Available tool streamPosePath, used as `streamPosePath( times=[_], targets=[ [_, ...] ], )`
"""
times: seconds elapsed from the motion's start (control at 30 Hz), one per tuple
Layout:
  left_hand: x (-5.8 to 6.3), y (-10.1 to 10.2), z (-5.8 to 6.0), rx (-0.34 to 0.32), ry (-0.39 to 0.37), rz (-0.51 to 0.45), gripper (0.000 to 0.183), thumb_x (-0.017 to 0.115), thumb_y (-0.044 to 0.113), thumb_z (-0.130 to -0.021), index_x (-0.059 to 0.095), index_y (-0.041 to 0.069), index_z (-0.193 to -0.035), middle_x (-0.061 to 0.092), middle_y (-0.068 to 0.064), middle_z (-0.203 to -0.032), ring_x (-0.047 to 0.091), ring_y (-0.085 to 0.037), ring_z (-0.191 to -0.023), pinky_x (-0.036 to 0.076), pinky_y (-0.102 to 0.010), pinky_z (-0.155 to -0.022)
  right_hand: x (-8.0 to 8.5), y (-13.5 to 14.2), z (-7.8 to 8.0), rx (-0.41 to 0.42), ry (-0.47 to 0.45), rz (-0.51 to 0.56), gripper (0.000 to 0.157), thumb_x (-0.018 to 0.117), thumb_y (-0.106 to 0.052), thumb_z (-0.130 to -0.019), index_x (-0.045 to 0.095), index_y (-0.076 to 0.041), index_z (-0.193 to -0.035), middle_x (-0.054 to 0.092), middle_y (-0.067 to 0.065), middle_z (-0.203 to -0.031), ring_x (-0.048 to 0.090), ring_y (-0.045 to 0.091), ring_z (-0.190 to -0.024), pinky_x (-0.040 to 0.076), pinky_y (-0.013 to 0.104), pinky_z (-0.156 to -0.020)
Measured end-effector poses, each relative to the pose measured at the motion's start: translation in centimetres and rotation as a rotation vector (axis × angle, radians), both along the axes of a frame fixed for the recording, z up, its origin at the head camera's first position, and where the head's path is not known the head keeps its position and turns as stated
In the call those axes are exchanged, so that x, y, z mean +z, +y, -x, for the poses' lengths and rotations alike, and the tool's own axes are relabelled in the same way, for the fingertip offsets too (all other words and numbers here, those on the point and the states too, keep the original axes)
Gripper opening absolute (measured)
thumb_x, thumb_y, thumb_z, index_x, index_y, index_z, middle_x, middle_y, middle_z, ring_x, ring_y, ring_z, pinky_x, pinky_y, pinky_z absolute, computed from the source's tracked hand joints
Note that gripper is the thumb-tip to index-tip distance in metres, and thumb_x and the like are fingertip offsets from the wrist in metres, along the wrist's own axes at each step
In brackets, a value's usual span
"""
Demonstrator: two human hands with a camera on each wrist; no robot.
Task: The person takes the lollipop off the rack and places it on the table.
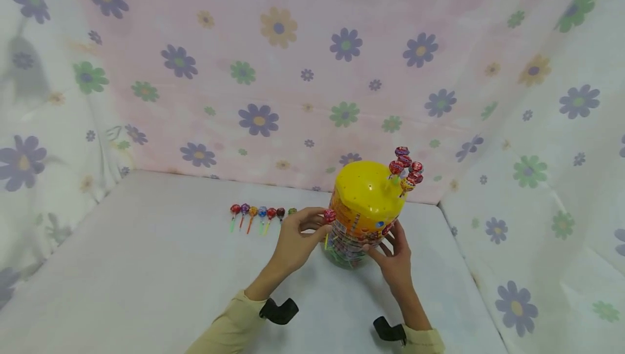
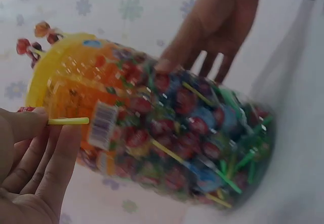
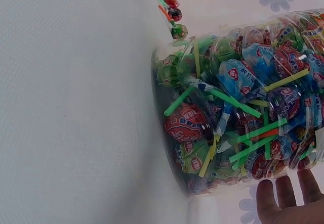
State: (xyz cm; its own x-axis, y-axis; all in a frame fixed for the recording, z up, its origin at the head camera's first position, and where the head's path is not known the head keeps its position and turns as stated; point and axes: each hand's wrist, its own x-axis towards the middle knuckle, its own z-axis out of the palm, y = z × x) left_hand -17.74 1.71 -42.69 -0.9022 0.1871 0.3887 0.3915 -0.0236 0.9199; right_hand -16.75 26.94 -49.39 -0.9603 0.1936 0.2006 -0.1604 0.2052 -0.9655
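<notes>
Pinched between thumb and fingers of my left hand point(image 1: 295, 241) is a lollipop point(image 1: 329, 215) with a red wrapper, held close to the left side of a big jar. In the left wrist view its yellow stick point(image 2: 73, 121) points toward the jar's barcode label. My right hand point(image 1: 396, 260) grips the jar point(image 3: 238, 95) from the right, thumb on the near side. Wrapped lollipops with coloured sticks fill the clear lower part. On top sits a yellow lid point(image 1: 368, 183) with small holes, and several lollipops point(image 1: 396, 167) stand in a cluster at its right edge.
Left of the jar, a row of lollipops point(image 1: 262, 212) lies on the white table point(image 1: 161, 256), heads toward the back. The left hand partly covers the row's right end. Flowered cloth point(image 1: 303, 93) hangs behind the table and along both sides.
</notes>
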Motion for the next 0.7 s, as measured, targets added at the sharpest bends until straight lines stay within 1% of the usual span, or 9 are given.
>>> streamPosePath(
  times=[0.17,0.23,0.27,0.37,0.43,0.5,0.57,0.63,0.7],
  targets=[
    [-2.6,-1.2,0.5,0.000,-0.078,0.005,0.032,0.074,0.001,-0.091,0.067,-0.002,-0.123,0.071,-0.019,-0.100,0.074,-0.027,-0.084,0.063,-0.028,-0.068,-0.1,0.2,0.2,-0.009,-0.006,-0.005,0.092,0.080,-0.012,-0.089,0.026,-0.029,-0.161,0.039,0.004,-0.158,0.044,0.027,-0.140,0.044,0.014,-0.104],
    [-3.5,-1.6,0.6,0.003,-0.105,0.000,0.032,0.074,0.000,-0.091,0.067,-0.003,-0.122,0.070,-0.020,-0.099,0.074,-0.026,-0.083,0.063,-0.029,-0.067,-0.2,0.3,0.2,-0.012,-0.011,-0.012,0.092,0.080,-0.013,-0.089,0.025,-0.030,-0.161,0.039,0.004,-0.158,0.044,0.026,-0.140,0.044,0.015,-0.105],
    [-3.9,-1.8,0.6,0.006,-0.120,0.000,0.032,0.074,0.000,-0.091,0.067,-0.003,-0.121,0.070,-0.020,-0.099,0.074,-0.026,-0.083,0.063,-0.029,-0.067,-0.2,0.3,0.2,-0.015,-0.016,-0.016,0.092,0.080,-0.014,-0.089,0.025,-0.031,-0.161,0.039,0.003,-0.158,0.044,0.026,-0.140,0.044,0.017,-0.107],
    [-5.1,-2.5,0.7,0.030,-0.162,-0.012,0.030,0.075,-0.001,-0.090,0.068,-0.003,-0.119,0.071,-0.019,-0.097,0.074,-0.025,-0.082,0.063,-0.030,-0.065,-0.3,0.3,0.1,-0.016,-0.016,-0.025,0.093,0.080,-0.014,-0.089,0.025,-0.029,-0.162,0.039,0.006,-0.158,0.044,0.028,-0.140,0.043,0.030,-0.112],
    [-5.9,-2.9,0.8,0.057,-0.183,0.000,0.030,0.075,-0.003,-0.089,0.069,-0.003,-0.118,0.071,-0.017,-0.096,0.073,-0.024,-0.081,0.063,-0.029,-0.064,-0.3,0.2,0.1,-0.021,-0.023,-0.025,0.093,0.080,-0.014,-0.089,0.025,-0.030,-0.162,0.039,0.004,-0.158,0.044,0.026,-0.140,0.043,0.033,-0.113],
    [-6.8,-3.3,1.0,0.085,-0.202,0.028,0.028,0.075,-0.004,-0.088,0.069,-0.002,-0.116,0.072,-0.015,-0.094,0.073,-0.022,-0.080,0.063,-0.028,-0.063,-0.4,0.2,0.1,-0.022,-0.023,-0.021,0.093,0.081,-0.013,-0.089,0.025,-0.030,-0.162,0.040,0.003,-0.158,0.045,0.025,-0.139,0.043,0.029,-0.112],
    [-7.5,-3.7,1.0,0.106,-0.207,0.059,0.028,0.075,-0.005,-0.088,0.069,-0.004,-0.115,0.072,-0.014,-0.092,0.073,-0.023,-0.079,0.062,-0.027,-0.062,-0.5,0.2,0.1,-0.023,-0.027,-0.015,0.093,0.081,-0.013,-0.088,0.026,-0.031,-0.161,0.040,0.001,-0.157,0.045,0.022,-0.139,0.044,0.020,-0.108],
    [-8.1,-4.0,1.1,0.122,-0.206,0.090,0.027,0.075,-0.006,-0.087,0.069,-0.005,-0.113,0.072,-0.014,-0.090,0.073,-0.024,-0.078,0.062,-0.026,-0.061,-0.6,0.1,0.2,-0.018,-0.018,-0.008,0.093,0.081,-0.012,-0.088,0.026,-0.029,-0.161,0.040,0.002,-0.157,0.045,0.023,-0.139,0.044,0.013,-0.104],
    [-8.6,-4.2,1.3,0.137,-0.205,0.125,0.026,0.075,-0.007,-0.087,0.069,-0.005,-0.112,0.072,-0.014,-0.088,0.073,-0.024,-0.076,0.061,-0.025,-0.060,-0.5,0.0,0.2,-0.013,-0.008,-0.006,0.093,0.080,-0.011,-0.088,0.026,-0.028,-0.162,0.040,0.004,-0.157,0.045,0.025,-0.139,0.044,0.010,-0.102]
  ],
)
